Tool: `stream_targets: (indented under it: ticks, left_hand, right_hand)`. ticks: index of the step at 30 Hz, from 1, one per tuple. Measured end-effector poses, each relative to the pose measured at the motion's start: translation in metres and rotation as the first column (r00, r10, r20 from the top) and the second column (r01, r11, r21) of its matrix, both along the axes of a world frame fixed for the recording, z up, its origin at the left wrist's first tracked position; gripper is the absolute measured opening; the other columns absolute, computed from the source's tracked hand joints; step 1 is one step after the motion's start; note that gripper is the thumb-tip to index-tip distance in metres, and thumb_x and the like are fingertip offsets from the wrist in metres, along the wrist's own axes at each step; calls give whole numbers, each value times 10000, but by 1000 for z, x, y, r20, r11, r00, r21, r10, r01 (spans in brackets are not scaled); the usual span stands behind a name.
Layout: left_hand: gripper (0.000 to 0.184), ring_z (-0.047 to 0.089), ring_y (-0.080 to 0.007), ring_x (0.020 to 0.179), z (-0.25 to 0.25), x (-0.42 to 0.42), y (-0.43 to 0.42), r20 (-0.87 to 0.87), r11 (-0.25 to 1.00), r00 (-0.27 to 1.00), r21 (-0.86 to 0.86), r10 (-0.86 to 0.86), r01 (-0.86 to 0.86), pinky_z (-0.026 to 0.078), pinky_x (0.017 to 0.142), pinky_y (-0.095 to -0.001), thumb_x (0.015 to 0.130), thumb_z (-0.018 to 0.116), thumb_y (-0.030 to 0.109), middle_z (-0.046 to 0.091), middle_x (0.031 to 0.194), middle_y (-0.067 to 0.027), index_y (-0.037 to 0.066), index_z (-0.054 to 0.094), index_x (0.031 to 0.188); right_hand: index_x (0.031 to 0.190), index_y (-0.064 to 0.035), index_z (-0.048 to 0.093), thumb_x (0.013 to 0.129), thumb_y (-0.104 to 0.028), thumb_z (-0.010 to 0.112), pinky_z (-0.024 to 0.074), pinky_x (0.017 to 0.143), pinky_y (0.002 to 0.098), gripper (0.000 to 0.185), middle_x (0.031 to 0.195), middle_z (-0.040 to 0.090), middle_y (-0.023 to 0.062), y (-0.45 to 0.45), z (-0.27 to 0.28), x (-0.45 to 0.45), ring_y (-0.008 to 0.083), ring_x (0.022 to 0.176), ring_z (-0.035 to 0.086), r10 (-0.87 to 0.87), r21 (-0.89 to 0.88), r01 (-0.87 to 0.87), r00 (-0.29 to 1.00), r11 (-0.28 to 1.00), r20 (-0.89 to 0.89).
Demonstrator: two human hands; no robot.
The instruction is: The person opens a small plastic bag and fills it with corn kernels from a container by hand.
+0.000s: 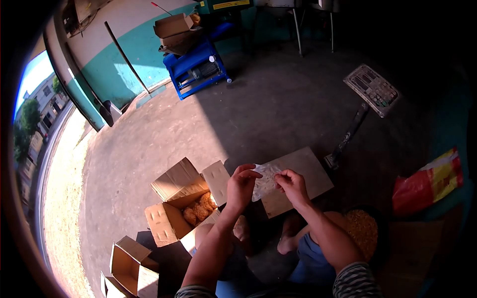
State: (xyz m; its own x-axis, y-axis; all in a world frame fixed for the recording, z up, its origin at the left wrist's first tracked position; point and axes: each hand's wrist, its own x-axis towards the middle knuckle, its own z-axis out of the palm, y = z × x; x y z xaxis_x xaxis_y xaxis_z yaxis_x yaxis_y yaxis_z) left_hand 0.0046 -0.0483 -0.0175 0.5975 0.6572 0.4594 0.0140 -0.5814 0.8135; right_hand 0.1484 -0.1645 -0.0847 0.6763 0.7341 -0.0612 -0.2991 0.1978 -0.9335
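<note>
A clear, crinkled plastic bag (266,183) is stretched between my two hands, above the edge of a flat scale platform (303,174). My left hand (241,187) pinches its left side between thumb and fingers. On the opposite side, the closed fingertips of my right hand (293,186) grip the bag near its upper corner. Nothing can be made out inside the bag. Just left of my left hand, an open cardboard box (164,223) holds several bags of orange-brown contents (200,208). A basin of loose yellow-orange pieces (361,231) sits beside my right forearm.
The scale's display panel (372,89) rises on a post at the right. Farther right lies a red and yellow sack (428,181). Another open cardboard box (130,265) is at lower left. A blue machine frame (196,69) stands by the far wall, near a leaning pole (126,57).
</note>
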Motion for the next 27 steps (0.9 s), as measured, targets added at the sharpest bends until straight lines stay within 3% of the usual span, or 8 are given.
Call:
stream_targets:
  ticks: [5,7,11,14,20,21,23,27]
  left_hand:
    - [291,684,-286,939,6,-2,2,-107,999,994,-49,-14,9,535,805,-343,827,550,-53,675,1129,-107,60,728,1028]
    - [306,675,-320,950,2,-1,2,-188,992,980,120,63,-41,532,822,-365,840,532,-29,679,1113,-109,65,721,1061]
    - [305,662,-340,965,6,-1,0,-235,996,970,85,57,-38,528,829,-384,852,525,-18,675,1114,-119,65,714,1077]
    - [340,680,-310,939,7,0,3,-154,994,988,108,30,-13,529,812,-354,832,553,-38,683,1106,-144,56,702,1123]
    - [279,702,-285,840,-1,2,6,-115,997,993,76,-7,16,540,749,-345,856,613,2,690,1103,-132,52,704,1115]
    - [279,702,-285,840,1,2,4,-113,997,994,78,-8,17,540,749,-345,856,613,2,690,1103,-132,52,704,1115]
    - [305,672,-329,930,7,0,0,-136,998,990,53,-23,30,531,790,-371,828,622,-1,673,1096,-138,45,693,1122]
    - [357,667,-331,928,16,-1,-14,-138,997,989,41,-58,64,531,789,-373,801,614,-9,665,1108,-153,39,681,1149]
  right_hand:
    - [945,-26,642,942,-125,622,426,585,205,101,745,643,-7,-7,33,-6,54,682,592,71,-205,-24,971,979,230]
    - [929,-13,641,933,-133,639,435,591,214,120,743,643,-3,-5,25,-6,64,674,592,77,-233,25,905,972,418]
    - [912,1,645,927,-140,650,460,610,231,142,748,653,15,-3,18,-9,79,678,604,79,-238,32,893,971,443]
    - [974,6,677,896,-226,666,513,726,348,245,858,710,151,-5,23,-11,266,773,683,122,-345,104,810,933,574]
    - [964,-11,684,897,-241,661,518,747,375,241,888,713,155,-6,12,-8,289,830,694,103,-355,181,753,917,650]
    - [964,-11,684,897,-241,661,518,747,375,241,888,713,155,-6,9,-8,289,830,694,101,-353,183,752,918,652]
    - [930,8,670,908,-153,651,498,649,276,163,739,681,70,-7,6,-7,133,672,642,75,-293,184,720,938,690]
    - [940,0,671,904,-171,660,502,657,286,175,745,684,78,-15,23,-12,145,682,648,142,-348,124,750,929,646]
